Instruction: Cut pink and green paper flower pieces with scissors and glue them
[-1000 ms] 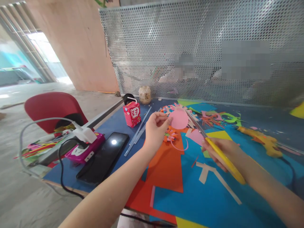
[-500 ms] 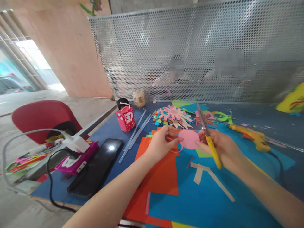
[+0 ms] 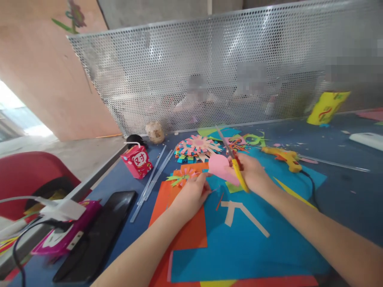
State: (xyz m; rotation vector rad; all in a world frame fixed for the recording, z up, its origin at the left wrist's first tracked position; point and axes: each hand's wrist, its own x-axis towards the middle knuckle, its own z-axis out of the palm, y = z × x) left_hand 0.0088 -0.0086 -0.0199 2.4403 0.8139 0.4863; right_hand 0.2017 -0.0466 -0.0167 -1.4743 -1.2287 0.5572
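The one text I can read stands on the red carton (image 3: 137, 162): a single big Chinese character, 对, on a white patch (image 3: 139, 159). The smaller print around it is too fine for me. Well to the right of the carton, a yellow packet (image 3: 327, 108) bears a red mark; I can't make out what it says.
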